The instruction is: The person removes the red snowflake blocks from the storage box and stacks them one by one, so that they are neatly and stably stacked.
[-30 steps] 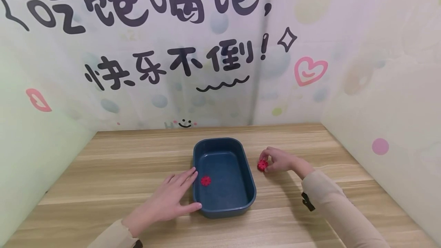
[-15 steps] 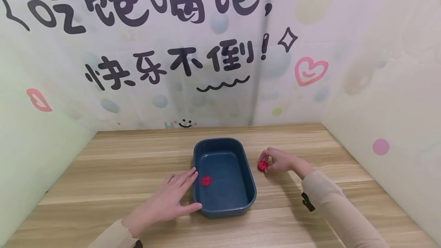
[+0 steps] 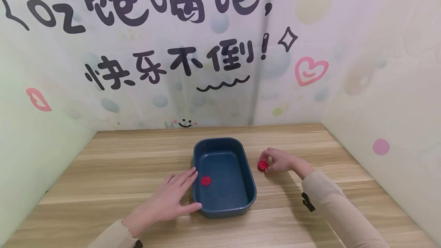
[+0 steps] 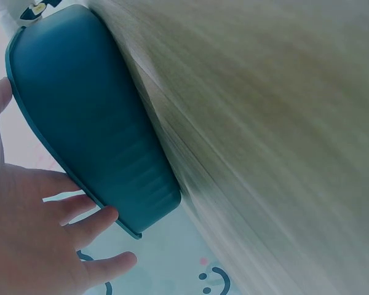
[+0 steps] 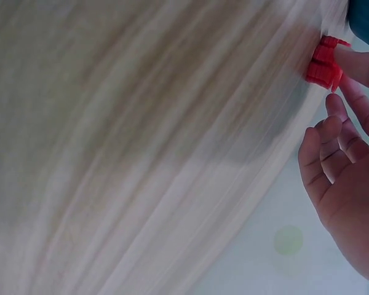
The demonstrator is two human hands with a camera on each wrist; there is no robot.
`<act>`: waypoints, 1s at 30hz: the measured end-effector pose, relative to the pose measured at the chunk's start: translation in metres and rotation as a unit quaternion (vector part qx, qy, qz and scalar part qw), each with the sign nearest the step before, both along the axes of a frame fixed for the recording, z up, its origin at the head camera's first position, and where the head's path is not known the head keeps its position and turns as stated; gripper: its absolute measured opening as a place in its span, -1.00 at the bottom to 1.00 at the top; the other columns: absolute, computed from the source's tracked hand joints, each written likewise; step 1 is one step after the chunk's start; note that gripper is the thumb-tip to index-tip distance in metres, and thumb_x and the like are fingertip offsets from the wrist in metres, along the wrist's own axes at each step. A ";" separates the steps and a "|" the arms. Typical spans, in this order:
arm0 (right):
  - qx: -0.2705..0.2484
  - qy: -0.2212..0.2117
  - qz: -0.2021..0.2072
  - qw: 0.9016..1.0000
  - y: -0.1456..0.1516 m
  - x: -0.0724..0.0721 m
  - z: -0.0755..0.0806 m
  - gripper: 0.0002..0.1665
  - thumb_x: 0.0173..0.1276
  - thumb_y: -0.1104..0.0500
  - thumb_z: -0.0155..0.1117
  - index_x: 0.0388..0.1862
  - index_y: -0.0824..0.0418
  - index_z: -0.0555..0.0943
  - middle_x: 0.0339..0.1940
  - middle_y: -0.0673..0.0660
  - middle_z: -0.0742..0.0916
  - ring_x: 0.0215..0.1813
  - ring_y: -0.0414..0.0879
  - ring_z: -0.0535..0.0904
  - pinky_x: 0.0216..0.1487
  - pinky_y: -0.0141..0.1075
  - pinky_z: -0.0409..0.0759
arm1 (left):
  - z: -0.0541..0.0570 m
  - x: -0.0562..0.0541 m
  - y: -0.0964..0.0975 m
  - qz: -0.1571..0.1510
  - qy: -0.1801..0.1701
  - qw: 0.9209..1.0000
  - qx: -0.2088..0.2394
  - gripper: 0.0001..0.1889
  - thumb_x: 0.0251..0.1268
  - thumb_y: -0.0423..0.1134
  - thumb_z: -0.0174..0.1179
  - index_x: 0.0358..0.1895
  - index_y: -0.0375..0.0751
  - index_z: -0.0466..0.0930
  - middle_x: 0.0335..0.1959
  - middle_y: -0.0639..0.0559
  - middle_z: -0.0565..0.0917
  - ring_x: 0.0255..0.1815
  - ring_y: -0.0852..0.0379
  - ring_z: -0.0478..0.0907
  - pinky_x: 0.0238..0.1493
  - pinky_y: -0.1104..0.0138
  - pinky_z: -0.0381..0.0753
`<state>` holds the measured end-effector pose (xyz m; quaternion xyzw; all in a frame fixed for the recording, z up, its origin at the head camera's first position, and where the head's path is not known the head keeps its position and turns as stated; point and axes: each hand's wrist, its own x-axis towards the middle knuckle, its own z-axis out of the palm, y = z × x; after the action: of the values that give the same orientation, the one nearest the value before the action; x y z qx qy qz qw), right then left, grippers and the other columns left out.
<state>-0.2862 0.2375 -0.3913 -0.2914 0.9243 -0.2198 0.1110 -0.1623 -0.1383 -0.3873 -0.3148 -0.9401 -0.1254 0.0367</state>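
Note:
A dark blue rectangular basin [image 3: 225, 214] stands on the wooden table. My left hand [image 3: 167, 198] rests against its left rim, fingers spread and fairly straight; in the left wrist view the fingertips touch the basin's rim [image 4: 46, 144]. Inside the basin, near that side, lies one flat red notched disc [image 3: 206, 181]. To the right of the basin, my right hand [image 3: 280, 160] pinches a small stack of red notched discs [image 3: 263, 165] between thumb and fingers. The right wrist view shows the stack [image 5: 323, 64] at the tabletop, with the other fingers loosely bent. How many discs it has cannot be told.
The wood-grain table [image 3: 131, 156] is bounded by a printed back curtain [image 3: 220, 102] and pale panels at left and right. The basin's wall stands between the two hands.

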 end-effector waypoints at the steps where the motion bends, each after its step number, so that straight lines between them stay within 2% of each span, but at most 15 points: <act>1: 0.000 -0.001 -0.002 1.000 0.000 0.000 0.000 -0.66 -0.01 0.26 0.33 -0.20 0.16 0.50 -0.31 0.01 0.48 -0.26 -0.03 0.37 -0.27 -0.23 0.34 | 0.000 0.000 0.000 0.000 0.000 1.000 -0.001 -0.14 0.06 0.33 -0.06 0.32 -0.22 0.11 0.34 -0.04 0.09 0.27 0.04 0.07 0.17 -0.01 0.03; 8: 0.000 -0.001 -0.003 1.000 0.000 0.000 -0.001 -0.65 0.00 0.24 0.34 -0.19 0.14 0.50 -0.30 0.00 0.49 -0.24 -0.04 0.38 -0.23 -0.20 0.34 | 0.001 0.000 0.001 0.001 -0.003 1.000 -0.003 -0.13 0.06 0.34 -0.06 0.32 -0.21 0.11 0.34 -0.04 0.08 0.27 0.04 0.07 0.17 -0.01 0.03; 12: -0.005 0.007 0.008 1.000 0.001 0.000 -0.001 -0.65 -0.01 0.24 0.34 -0.19 0.16 0.51 -0.30 0.01 0.50 -0.25 -0.03 0.38 -0.24 -0.20 0.35 | 0.001 0.000 0.001 0.001 -0.003 1.000 -0.003 -0.14 0.06 0.34 -0.06 0.32 -0.22 0.11 0.34 -0.04 0.09 0.27 0.03 0.07 0.17 -0.01 0.03; 24: -0.010 0.011 0.008 1.000 0.002 0.000 -0.001 -0.60 -0.01 0.24 0.33 -0.14 0.17 0.48 -0.29 0.04 0.50 -0.29 -0.01 0.38 -0.30 -0.22 0.36 | 0.000 0.000 0.000 0.002 -0.002 1.000 0.001 -0.14 0.06 0.33 -0.05 0.32 -0.22 0.11 0.34 -0.03 0.08 0.27 0.05 0.07 0.17 -0.01 0.02; 30: -0.027 0.039 0.012 0.999 0.005 -0.003 0.005 -0.59 -0.01 0.24 0.29 -0.12 0.24 0.48 -0.26 0.13 0.53 -0.33 -0.01 0.39 -0.31 -0.22 0.39 | 0.000 0.000 0.001 0.003 -0.004 1.000 -0.001 -0.14 0.06 0.34 -0.06 0.32 -0.21 0.11 0.34 -0.03 0.09 0.27 0.04 0.07 0.17 -0.01 0.03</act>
<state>-0.2888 0.2420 -0.3865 -0.3138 0.9182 -0.2315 0.0695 -0.1623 -0.1378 -0.3869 -0.3114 -0.9414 -0.1252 0.0329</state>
